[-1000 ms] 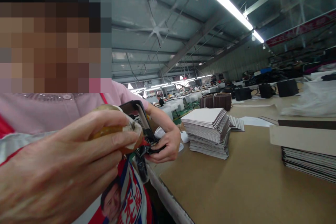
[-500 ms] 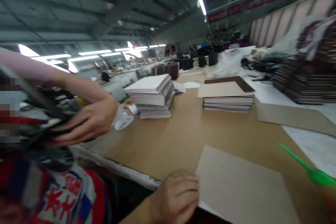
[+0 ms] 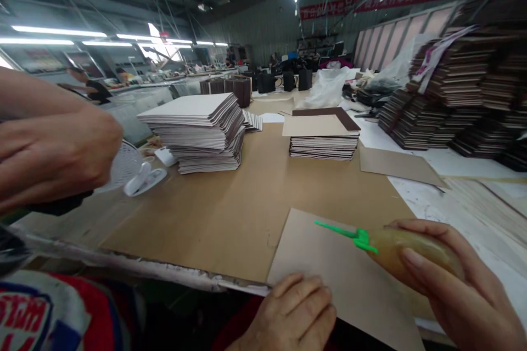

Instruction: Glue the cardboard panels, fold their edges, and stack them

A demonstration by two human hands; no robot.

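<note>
A beige rectangular board (image 3: 329, 269) lies at the near edge of the brown-topped table. Resting on its left corner is my left hand (image 3: 292, 312), its fingers lying flat and bent over the surface. On the right my right hand (image 3: 457, 279) is wrapped round a yellowish squeeze bottle (image 3: 411, 255) with a green nozzle, which points left above the board.
A tall stack of white-faced boards (image 3: 197, 131) stands at the back left, a lower stack (image 3: 323, 142) behind the board. Dark piles (image 3: 465, 88) fill the right. Another person's hand (image 3: 61, 148) is at the left, near a white fan (image 3: 125, 167).
The view has turned right and shows my right hand with the bottle, whose nozzle is now over the board. The other person's hand appears farther left. My left hand stays at the board.
</note>
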